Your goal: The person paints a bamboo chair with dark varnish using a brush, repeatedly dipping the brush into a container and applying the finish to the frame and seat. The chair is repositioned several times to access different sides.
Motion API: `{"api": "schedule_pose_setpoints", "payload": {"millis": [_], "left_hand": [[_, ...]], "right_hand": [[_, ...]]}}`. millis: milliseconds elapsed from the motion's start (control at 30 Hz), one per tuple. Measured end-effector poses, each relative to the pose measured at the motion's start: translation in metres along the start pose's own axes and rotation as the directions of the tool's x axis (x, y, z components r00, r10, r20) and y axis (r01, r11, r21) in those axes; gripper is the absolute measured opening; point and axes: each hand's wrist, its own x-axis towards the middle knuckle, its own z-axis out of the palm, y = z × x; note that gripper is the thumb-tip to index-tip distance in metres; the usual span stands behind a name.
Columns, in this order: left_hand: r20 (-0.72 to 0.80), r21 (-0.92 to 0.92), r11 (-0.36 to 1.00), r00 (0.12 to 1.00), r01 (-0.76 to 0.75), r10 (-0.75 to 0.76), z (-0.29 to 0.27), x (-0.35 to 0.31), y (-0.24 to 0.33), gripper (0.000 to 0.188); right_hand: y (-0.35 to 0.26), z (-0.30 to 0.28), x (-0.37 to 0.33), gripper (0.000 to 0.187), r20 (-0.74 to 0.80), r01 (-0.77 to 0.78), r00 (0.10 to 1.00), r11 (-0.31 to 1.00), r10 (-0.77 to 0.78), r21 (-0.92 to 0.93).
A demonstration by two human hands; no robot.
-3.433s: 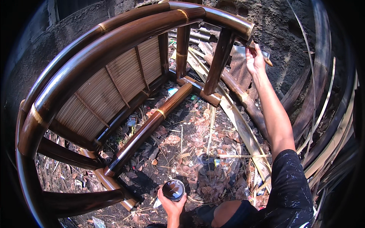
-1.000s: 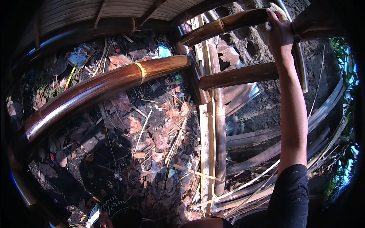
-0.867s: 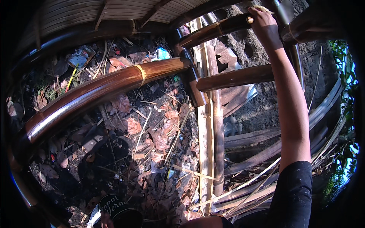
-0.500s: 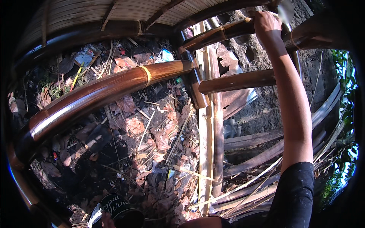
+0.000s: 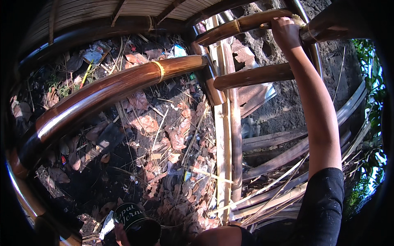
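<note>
My right hand (image 5: 286, 34) is closed around a paintbrush at the upper right. The brush's pale bristles (image 5: 298, 20) show just beyond the fingers, close to the bamboo post, and its handle end pokes out on the left. Below it runs the glossy brown upper bamboo rail (image 5: 250, 21) of a bamboo frame. At the bottom edge, fingers of my left hand (image 5: 120, 234) grip the side of a dark round can (image 5: 141, 229) with pale lettering. Most of that hand is out of the picture.
A thick curved bamboo pole (image 5: 106, 84) crosses the left side. A shorter lower rail (image 5: 254, 76) stands on the right. Pale split bamboo strips (image 5: 223, 164) lie upright in the middle. Dry leaves (image 5: 145, 123) and litter cover the ground. A slatted panel (image 5: 82, 16) hangs above.
The view has shifted, so the bamboo frame sits higher in the picture. My right hand has come nearer along the rail toward the post joint. More of the can and left fingers shows.
</note>
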Motion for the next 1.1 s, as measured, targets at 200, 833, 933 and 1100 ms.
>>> {"api": "schedule_pose_setpoints", "payload": {"millis": [200,833,933,1100], "left_hand": [[0.010,-0.007,1.000,1.000,-0.029,0.029,0.006,-0.007,-0.001,0.102],[-0.022,-0.029,1.000,1.000,0.009,-0.009,0.003,-0.007,0.008,0.084],[-0.040,-0.061,0.998,0.999,0.032,-0.034,0.014,-0.008,0.012,0.079],[-0.044,-0.024,0.999,0.998,0.036,-0.037,0.012,-0.003,0.026,0.081]], "right_hand": [[0.005,0.009,-0.012,0.014,0.057,-0.006,0.998,1.000,0.004,0.028],[-0.014,-0.112,-0.093,0.033,-0.434,-0.086,0.861,0.915,0.267,0.394],[0.002,-0.096,-0.093,0.034,-0.034,-0.267,0.957,0.917,0.289,0.297],[-0.027,-0.207,-0.085,0.036,-0.528,0.085,0.815,0.853,0.238,0.515]]}}
